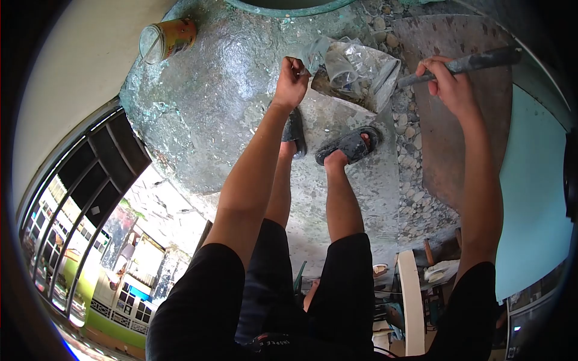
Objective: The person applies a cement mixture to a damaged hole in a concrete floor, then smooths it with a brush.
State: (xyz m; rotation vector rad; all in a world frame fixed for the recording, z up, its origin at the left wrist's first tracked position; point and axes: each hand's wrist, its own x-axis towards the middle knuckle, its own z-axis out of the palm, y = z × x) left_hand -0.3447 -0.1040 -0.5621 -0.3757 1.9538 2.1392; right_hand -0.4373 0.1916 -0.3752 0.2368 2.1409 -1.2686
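Note:
My right hand (447, 83) is wrapped round a long dark grey stick-like tool (484, 59), its narrower end pointing left toward an open white carton or sack (384, 90). Inside that container lies crumpled clear plastic (348, 67), along with greyish material I cannot identify. Just left of the container is my left hand (293, 83), fingers curled together near the edge of the plastic. Whatever is pinched there is too small to make out.
A paint can (174, 37) with a stick in it stands at the upper left. Behind is a green round tub rim (289, 11). My sandalled feet (352, 146) are just below the container. A brown board (445, 138) and pebble strip (409, 144) lie right.

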